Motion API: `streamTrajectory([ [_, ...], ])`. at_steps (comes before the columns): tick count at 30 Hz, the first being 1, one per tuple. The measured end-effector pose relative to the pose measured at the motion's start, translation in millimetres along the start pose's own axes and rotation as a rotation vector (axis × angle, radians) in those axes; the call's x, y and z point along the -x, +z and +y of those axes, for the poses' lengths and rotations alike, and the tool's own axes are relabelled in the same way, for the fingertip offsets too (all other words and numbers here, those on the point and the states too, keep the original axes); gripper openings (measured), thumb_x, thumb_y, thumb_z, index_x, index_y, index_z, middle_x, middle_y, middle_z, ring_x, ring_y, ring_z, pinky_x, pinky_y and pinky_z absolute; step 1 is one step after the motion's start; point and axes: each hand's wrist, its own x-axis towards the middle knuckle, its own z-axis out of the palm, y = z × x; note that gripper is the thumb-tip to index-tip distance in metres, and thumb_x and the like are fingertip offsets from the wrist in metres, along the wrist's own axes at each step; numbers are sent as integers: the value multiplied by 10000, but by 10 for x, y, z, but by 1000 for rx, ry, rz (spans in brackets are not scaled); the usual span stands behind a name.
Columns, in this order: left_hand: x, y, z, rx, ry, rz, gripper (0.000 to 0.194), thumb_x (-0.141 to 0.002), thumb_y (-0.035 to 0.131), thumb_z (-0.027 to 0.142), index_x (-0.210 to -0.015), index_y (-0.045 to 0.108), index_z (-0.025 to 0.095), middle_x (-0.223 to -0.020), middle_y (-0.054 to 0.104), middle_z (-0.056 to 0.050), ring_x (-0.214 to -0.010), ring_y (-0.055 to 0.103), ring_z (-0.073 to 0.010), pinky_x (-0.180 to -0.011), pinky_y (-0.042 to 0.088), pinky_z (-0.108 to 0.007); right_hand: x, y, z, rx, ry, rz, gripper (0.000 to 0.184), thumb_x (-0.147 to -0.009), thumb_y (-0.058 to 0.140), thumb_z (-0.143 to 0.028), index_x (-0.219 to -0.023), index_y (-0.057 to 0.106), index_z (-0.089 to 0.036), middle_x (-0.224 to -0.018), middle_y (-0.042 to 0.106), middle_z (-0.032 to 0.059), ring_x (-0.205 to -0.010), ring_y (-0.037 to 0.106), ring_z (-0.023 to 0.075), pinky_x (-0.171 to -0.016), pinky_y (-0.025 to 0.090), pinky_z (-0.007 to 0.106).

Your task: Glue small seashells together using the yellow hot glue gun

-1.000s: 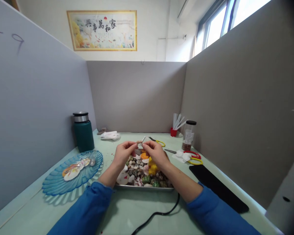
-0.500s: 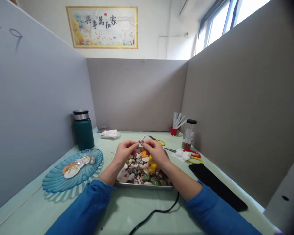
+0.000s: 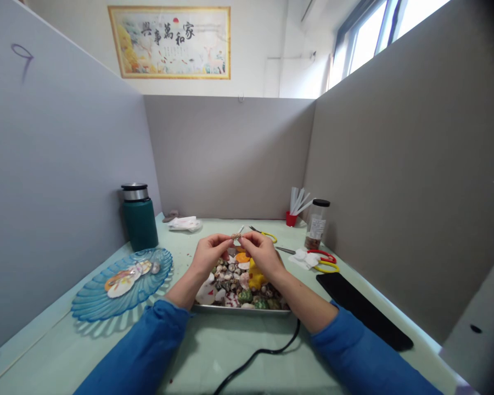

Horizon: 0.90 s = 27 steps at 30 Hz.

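Over the far part of a metal tray (image 3: 243, 311), my left hand (image 3: 209, 255) and my right hand (image 3: 262, 253) meet fingertip to fingertip. Both are closed in a pinch on a small brownish cluster that looks like shells (image 3: 236, 236); my fingers partly cover it. Beneath them the tray is heaped with shells (image 3: 233, 282), some spiral, some flat and white, some green. A yellow piece (image 3: 256, 276) lies among them by my right wrist, and an orange shell (image 3: 242, 257) sits just under my fingers.
A blue scalloped plate (image 3: 90, 299) with several shells is at left, near a green flask (image 3: 140, 222). Scissors (image 3: 327, 266), white tissue (image 3: 306, 259), a lidded jar (image 3: 316, 225), a red cup of white sticks (image 3: 291, 218) and a black pad (image 3: 364, 312) stand right. A black cable (image 3: 257, 354) crosses the front.
The small shell cluster has turned slightly between my fingertips. Both hands stay in nearly the same place, and the view has shifted a little.
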Motion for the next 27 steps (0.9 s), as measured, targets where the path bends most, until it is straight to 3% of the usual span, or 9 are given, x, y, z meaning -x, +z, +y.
streamTrajectory([
  [9,0,-2,-15,0,6,-14,278,-633,701,365,-732,612,121,-612,646,-14,-404,503,-76,-415,382,-195,-14,9,46,-39,30,-12,182,-718,595,-365,-674,583,-189,-560,514,-30,-486,437,105,-470,344,227],
  [17,5,11,-6,-19,-19,-30,259,-616,711,348,-672,614,115,-555,615,-1,-397,502,-75,-415,386,-197,-5,17,-10,-136,96,-44,224,-699,608,-381,-630,564,-172,-525,491,-36,-456,417,89,-446,318,218],
  [27,-4,-12,-20,-7,-32,-2,269,-620,703,345,-718,604,115,-585,626,-7,-398,504,-76,-414,392,-196,-13,18,47,-58,65,-18,207,-720,589,-377,-678,575,-175,-556,514,-27,-469,434,99,-457,342,224],
])
